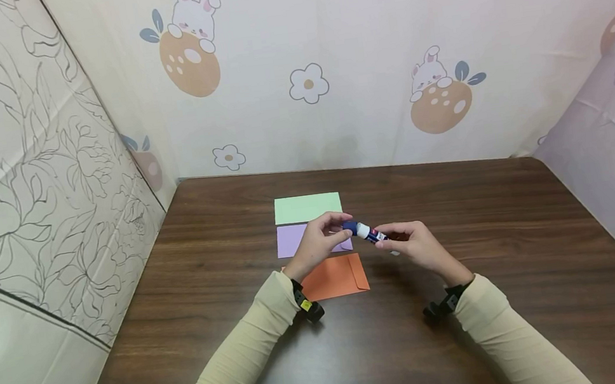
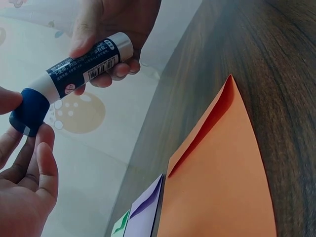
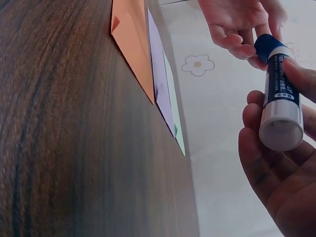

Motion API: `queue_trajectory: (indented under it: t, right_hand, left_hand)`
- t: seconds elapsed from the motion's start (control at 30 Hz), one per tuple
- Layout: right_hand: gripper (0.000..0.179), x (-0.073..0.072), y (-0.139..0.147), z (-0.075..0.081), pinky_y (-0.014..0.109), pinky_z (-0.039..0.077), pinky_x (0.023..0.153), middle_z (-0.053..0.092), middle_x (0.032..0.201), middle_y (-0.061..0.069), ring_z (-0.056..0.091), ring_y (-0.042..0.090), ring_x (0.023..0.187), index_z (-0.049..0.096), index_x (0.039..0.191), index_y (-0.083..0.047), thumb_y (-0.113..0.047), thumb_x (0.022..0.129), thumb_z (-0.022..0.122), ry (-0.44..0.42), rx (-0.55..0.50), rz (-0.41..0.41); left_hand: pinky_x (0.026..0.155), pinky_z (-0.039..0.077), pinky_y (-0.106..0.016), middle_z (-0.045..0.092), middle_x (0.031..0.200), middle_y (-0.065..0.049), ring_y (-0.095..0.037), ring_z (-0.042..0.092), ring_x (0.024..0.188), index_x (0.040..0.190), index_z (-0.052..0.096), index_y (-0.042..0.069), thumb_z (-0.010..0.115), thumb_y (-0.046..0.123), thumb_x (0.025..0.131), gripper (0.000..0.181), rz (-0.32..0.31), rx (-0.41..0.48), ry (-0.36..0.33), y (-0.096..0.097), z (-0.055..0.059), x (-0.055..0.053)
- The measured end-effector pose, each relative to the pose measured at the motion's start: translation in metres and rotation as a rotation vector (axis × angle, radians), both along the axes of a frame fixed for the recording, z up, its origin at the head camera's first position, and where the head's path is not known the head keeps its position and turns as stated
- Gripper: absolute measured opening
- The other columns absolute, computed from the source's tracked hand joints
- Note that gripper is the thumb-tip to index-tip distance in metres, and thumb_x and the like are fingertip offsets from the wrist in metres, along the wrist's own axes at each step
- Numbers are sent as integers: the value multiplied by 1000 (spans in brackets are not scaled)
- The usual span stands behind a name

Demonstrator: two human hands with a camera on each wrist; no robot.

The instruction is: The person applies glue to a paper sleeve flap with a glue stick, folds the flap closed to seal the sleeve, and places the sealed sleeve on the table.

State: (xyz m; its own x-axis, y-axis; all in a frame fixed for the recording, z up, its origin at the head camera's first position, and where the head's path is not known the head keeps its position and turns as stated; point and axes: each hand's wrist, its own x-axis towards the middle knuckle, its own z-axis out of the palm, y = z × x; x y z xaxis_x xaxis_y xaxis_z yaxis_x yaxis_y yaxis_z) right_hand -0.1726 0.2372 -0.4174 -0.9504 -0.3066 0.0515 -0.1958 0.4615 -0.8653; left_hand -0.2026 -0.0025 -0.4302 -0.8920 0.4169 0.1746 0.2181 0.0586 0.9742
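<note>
Both hands hold a glue stick (image 2: pixel 86 66) above the table, with a dark blue cap, a navy printed label and white ends. The left hand (image 1: pixel 318 245) pinches the blue cap (image 2: pixel 30 111) between thumb and fingers. Around the labelled tube, the right hand (image 1: pixel 419 245) has its thumb on one side and fingers on the other. In the left wrist view the cap sits at the tube's end at a slight angle, with a white collar beside it. Beneath the left hand lie a purple envelope (image 1: pixel 290 240) and an orange envelope (image 1: pixel 332 278).
A light green envelope (image 1: pixel 307 207) lies behind the purple one, so the three form a column on the dark wooden table (image 1: pixel 494 214). A patterned curtain (image 1: pixel 357 32) hangs along the table's back edge, and a floral-print panel (image 1: pixel 22 169) stands at the left.
</note>
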Motion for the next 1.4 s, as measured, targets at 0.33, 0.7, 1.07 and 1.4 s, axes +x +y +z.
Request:
queue_trajectory:
  t: [0.33, 0.7, 1.07, 1.4]
  right_hand:
    - [28, 1, -1, 2, 25, 41, 58, 64, 91, 14, 49, 23, 73, 71, 112, -3, -17, 88, 73, 20, 16, 14]
    - [26, 2, -2, 3, 26, 43, 59, 65, 91, 10, 51, 20, 73, 72, 110, -6, -19, 87, 74, 51, 32, 28]
    - [26, 3, -3, 6, 26, 44, 60, 66, 93, 11, 52, 20, 75, 72, 110, -7, -18, 87, 74, 66, 30, 41]
    - [24, 2, -8, 8, 25, 44, 59, 66, 90, 8, 52, 20, 73, 73, 108, -7, -18, 87, 73, 105, 59, 52]
  left_hand:
    - [80, 56, -39, 65, 110, -16, -16, 60, 89, 119, 65, 3, 66, 11, 92, 28, -10, 1, 13, 0, 1, 2]
    - [76, 50, -20, 65, 108, -17, -14, 58, 87, 117, 65, 2, 67, 10, 91, 27, -18, -27, 47, 0, 5, 7]
    - [75, 52, -23, 65, 107, -20, -15, 57, 83, 118, 65, 0, 68, 10, 90, 29, -34, -40, 12, -1, 6, 8]
    - [84, 54, -52, 68, 102, -17, -18, 61, 82, 116, 68, 4, 70, 15, 90, 29, -46, -29, -2, -3, 5, 8]
